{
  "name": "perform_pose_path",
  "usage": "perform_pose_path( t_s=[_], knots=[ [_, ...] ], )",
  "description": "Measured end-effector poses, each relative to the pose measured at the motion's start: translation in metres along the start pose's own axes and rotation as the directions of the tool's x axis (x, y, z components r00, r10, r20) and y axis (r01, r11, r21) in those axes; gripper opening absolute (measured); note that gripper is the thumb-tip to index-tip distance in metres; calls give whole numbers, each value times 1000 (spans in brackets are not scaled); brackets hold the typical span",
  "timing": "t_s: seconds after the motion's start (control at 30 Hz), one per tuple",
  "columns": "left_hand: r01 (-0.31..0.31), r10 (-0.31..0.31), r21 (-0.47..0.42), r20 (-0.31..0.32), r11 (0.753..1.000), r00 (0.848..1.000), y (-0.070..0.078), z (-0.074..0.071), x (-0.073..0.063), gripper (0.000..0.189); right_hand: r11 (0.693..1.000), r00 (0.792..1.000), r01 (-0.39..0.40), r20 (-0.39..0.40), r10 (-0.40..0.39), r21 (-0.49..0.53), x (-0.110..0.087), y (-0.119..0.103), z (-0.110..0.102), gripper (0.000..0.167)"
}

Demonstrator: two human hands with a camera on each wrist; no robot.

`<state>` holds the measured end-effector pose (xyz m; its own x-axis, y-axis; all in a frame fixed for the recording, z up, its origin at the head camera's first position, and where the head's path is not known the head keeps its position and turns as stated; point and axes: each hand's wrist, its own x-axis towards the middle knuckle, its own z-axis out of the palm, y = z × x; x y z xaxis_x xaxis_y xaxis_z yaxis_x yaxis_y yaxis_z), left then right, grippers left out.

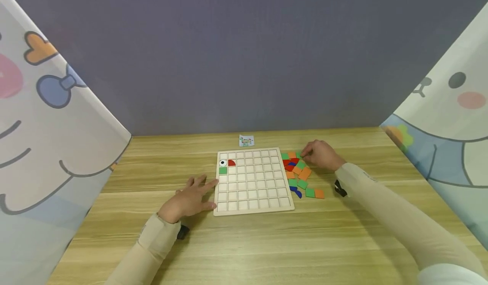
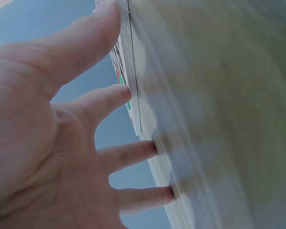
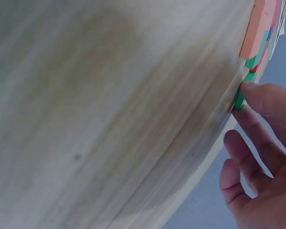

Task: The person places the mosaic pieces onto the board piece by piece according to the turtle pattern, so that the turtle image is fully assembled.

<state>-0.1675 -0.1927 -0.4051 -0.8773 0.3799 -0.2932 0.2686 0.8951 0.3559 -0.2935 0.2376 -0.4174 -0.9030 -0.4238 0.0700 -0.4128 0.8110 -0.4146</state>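
A square wooden grid board point(image 1: 254, 212) lies flat on the table. In its upper left cells are a white eye tile point(image 1: 223, 163), a red quarter-round tile point(image 1: 231, 163) and a green square tile point(image 1: 223, 170). My left hand point(image 1: 190, 198) is spread at the board's left edge, thumb and index finger touching it; the left wrist view shows its other fingertips point(image 2: 166, 194) on the tabletop. Right of the board, my right hand point(image 1: 321, 154) pinches a green tile point(image 3: 240, 99) between thumb and index finger at the far end of the loose pile. Its remaining fingers are loosely bent.
Loose tiles lie along the board's right side: orange squares point(image 1: 304, 174), green squares point(image 1: 302, 184), red pieces and blue pieces point(image 1: 298, 194). A small printed card point(image 1: 246, 140) lies behind the board. A grey wall point(image 1: 251, 65) rises at the table's back, with cartoon-printed cloth on both sides.
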Motion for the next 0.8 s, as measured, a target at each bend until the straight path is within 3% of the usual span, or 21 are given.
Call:
perform_pose_path(
  t_s=[0.13, 0.27, 0.43, 0.8],
  knots=[
    [8, -8, -1, 2, 1000, 1000, 0, 2, -1, 73, 999, 1000, -18, -17, 19, 38, 1, -3, 2, 14],
    [8, -8, 2, 2, 1000, 1000, -1, 3, -1, 73, 995, 998, 42, -39, -39, 93, 4, -17, 4, 16],
    [7, -7, -3, 2, 1000, 1000, -1, 1, -1, 74, 981, 989, 147, -38, -143, 128, 8, -50, 12, 14],
    [9, -9, 1, -3, 1000, 1000, 1, -1, 0, 73, 945, 949, 292, 82, -306, 144, 36, -129, 42, 12]
  ],
)
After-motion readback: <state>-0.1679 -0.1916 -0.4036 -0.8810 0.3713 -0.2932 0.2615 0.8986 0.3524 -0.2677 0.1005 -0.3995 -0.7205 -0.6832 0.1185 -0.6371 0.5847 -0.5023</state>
